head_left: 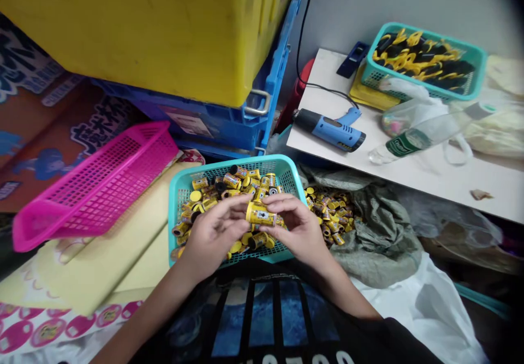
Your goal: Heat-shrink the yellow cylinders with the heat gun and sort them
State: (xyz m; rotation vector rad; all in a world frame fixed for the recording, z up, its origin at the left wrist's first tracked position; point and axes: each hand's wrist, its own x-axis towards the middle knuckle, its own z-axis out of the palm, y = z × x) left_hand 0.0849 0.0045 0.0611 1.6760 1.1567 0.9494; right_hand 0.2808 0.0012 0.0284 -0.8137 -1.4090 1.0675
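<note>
The left hand [213, 238] and right hand [298, 230] were curled nearly closed, their fingers together gripping a yellow-and-black cylinder [261, 215] from either end, though they seemed to hide part of it. Directly below lay a teal plastic basket [241, 166] heaped with more such cylinders [231, 181], and a loose pile of them [329, 214] sat just beside it on a grey sack [380, 238]. A pink basket [94, 184] lay tilted to the left.

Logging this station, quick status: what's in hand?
Left hand, right hand both on one yellow-and-black cylinder. More in teal basket below. Others loose on grey sacking, right. Nothing over the hands.
</note>
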